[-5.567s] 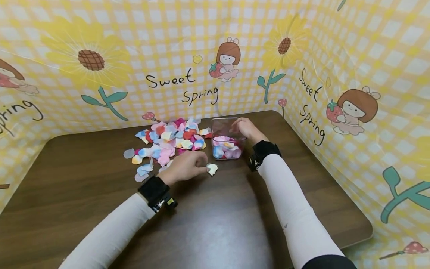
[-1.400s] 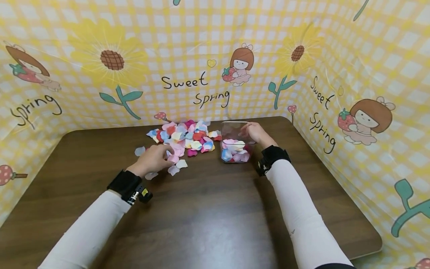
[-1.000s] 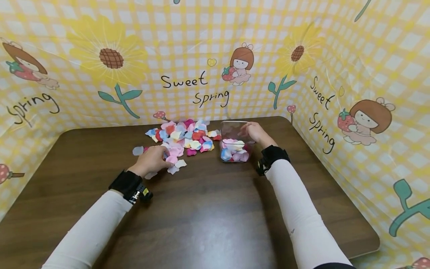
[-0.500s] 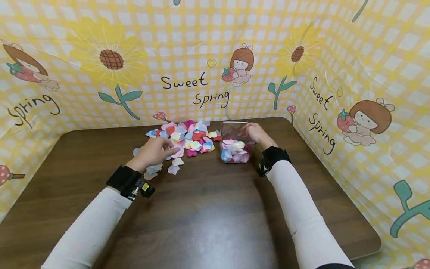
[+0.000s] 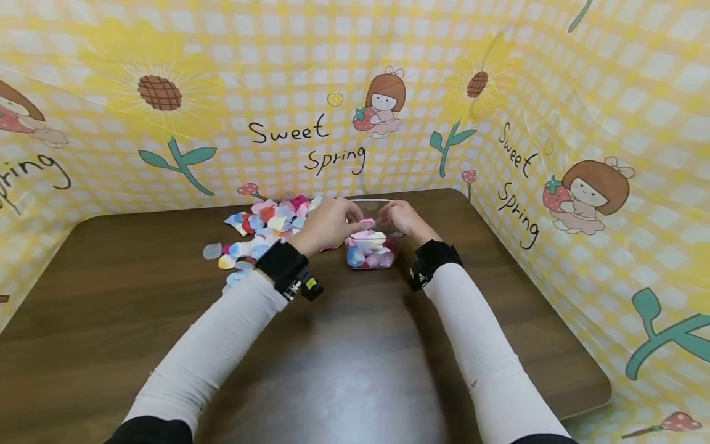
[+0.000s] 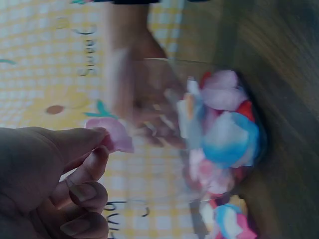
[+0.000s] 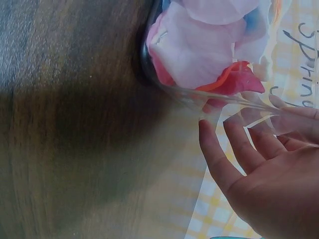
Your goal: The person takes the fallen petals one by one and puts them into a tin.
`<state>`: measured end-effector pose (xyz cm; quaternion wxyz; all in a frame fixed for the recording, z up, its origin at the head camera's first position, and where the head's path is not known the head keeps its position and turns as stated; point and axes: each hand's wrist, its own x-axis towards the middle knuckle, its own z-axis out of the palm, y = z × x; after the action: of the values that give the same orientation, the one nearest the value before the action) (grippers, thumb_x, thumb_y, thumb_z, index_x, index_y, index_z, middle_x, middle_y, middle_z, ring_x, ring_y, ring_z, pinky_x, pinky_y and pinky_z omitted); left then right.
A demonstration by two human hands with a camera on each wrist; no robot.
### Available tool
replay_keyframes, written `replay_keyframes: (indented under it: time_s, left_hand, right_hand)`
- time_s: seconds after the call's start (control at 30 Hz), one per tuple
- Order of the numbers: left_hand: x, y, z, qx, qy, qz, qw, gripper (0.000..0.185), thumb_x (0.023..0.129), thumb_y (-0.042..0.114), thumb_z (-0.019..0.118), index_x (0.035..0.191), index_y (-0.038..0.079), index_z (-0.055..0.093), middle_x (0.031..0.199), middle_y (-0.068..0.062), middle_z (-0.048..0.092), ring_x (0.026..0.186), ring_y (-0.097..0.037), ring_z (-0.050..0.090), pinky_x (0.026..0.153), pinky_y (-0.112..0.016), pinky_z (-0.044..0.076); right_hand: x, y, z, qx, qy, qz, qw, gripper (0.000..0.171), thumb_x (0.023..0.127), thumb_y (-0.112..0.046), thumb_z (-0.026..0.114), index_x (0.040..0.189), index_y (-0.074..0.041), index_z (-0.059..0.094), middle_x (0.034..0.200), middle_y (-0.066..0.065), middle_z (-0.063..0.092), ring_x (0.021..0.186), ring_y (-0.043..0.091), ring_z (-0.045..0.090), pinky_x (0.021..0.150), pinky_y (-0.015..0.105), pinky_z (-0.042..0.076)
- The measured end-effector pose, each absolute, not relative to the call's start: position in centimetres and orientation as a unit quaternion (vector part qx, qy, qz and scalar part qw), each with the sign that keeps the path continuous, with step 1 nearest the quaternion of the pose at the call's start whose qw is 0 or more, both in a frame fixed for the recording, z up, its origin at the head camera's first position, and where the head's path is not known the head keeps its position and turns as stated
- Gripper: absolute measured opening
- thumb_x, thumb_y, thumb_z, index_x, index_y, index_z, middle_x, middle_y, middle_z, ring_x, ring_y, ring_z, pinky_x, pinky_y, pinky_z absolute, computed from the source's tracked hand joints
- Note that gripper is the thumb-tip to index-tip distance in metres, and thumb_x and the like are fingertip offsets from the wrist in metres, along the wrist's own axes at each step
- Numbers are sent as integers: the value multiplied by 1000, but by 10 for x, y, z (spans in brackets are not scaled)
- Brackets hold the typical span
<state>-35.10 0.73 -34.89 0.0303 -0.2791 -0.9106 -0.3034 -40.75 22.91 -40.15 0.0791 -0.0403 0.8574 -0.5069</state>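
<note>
My left hand [image 5: 327,223] pinches a pink artificial petal [image 6: 113,133] between thumb and forefinger, at the top of a clear plastic box [image 5: 355,238]. Its other fingers are curled in the left wrist view. On the box's right side, my right hand [image 5: 409,222] grips the wall near the rim, its fingers [image 7: 244,149] lying along the outside. Pink, blue, white and red petals [image 5: 370,251] fill the lower part of the box, which stands upright on the table. Left of it spreads a loose pile of petals [image 5: 266,225], partly hidden behind my left hand and wrist.
The brown wooden table [image 5: 355,357] has rounded corners. A yellow checked cloth [image 5: 288,80] printed with flowers and figures rises behind it and along the right side. A few petals lie apart at the pile's left, one pale petal [image 5: 212,251] the farthest out.
My left hand was among the petals half a second ago; it has moved right to the box with a pink petal. My right hand stays at the box. The head view has shifted slightly.
</note>
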Motion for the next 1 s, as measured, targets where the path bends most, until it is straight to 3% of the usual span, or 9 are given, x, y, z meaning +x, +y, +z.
replay_keyframes:
  time_s: [0.13,0.33,0.4,0.5,0.67,0.87,1.0]
  left_hand:
    - [-351,-6,-355,-266,-916,-297,44,23,96,27,73,112,10,76,92,-3,71,77,-20,61,60,-32,45]
    - [-345,-67,-354,-228,-924,-300,67,28,98,27,71,116,6,74,100,-9,70,86,-25,63,71,-38,47]
    - [-342,-94,-357,-203,-935,-285,63,29,98,30,71,116,7,74,101,-9,70,86,-25,62,69,-38,46]
    - [-336,-135,-367,-166,-951,-259,40,31,98,32,70,115,7,74,95,-8,68,76,-24,59,59,-36,42]
    - [-323,-180,-384,-127,-965,-230,-8,31,95,32,72,110,5,75,83,-7,64,70,-23,55,55,-34,38]
    - [-314,-199,-402,-91,-967,-228,-76,32,97,34,70,102,3,75,90,-8,66,79,-23,57,60,-34,41]
    - [-315,-200,-411,-87,-961,-246,-95,30,99,27,65,90,0,75,77,-5,57,71,-21,53,59,-32,39]
  right_hand:
    - [-408,218,-402,-50,857,-507,77,49,87,-2,33,127,11,58,122,28,67,119,41,61,104,52,45]
    - [-408,219,-400,-54,860,-502,71,46,84,-1,36,123,10,59,122,29,67,119,40,61,97,47,45]
    - [-408,223,-399,-58,864,-495,74,47,85,-1,35,124,10,58,123,29,67,120,40,61,98,46,44]
    - [-407,227,-399,-56,864,-493,78,47,85,-2,35,125,11,58,124,29,66,121,41,61,97,46,44]
    - [-408,234,-399,-46,856,-509,82,47,84,2,37,125,11,57,127,30,65,122,42,62,89,43,45]
    - [-409,234,-400,-50,856,-509,76,44,84,2,36,122,13,57,125,33,65,121,43,61,94,44,45]
    - [-407,227,-401,-59,857,-507,76,44,84,1,35,122,13,57,123,33,65,121,44,61,98,48,45]
